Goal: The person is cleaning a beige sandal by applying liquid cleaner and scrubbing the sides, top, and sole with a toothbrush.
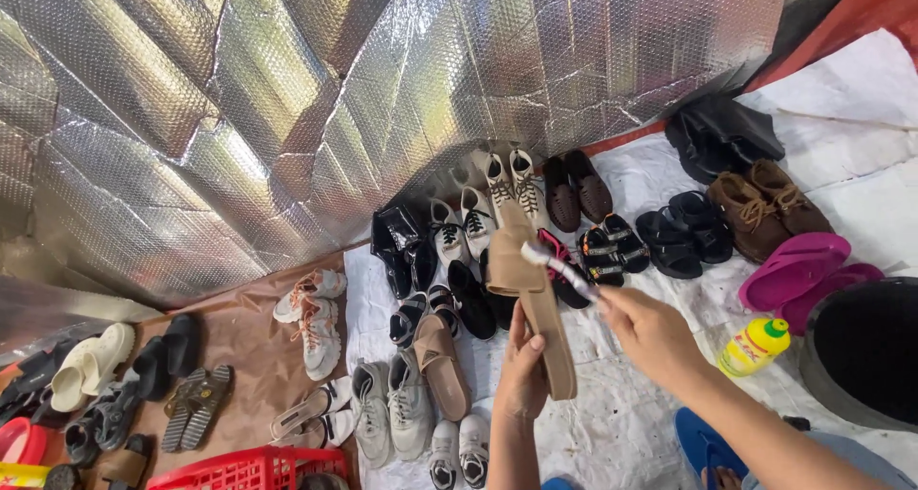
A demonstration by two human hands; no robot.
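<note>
Hands raised over the white sheet (612, 433): our left hand (524, 375) grips a tan flat strap sandal (535, 304) by its sole, our right hand (650, 332) pinches a white toothbrush (559, 268) against its strap. Beyond, paired shoes (497, 198) line the silver foil wall (287, 98).

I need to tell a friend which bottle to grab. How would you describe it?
Start at the big black tub at the right edge. Against its left side, on the white sheet, lies a small yellow plastic bottle with a green cap, the only bottle among the shoes.
</note>
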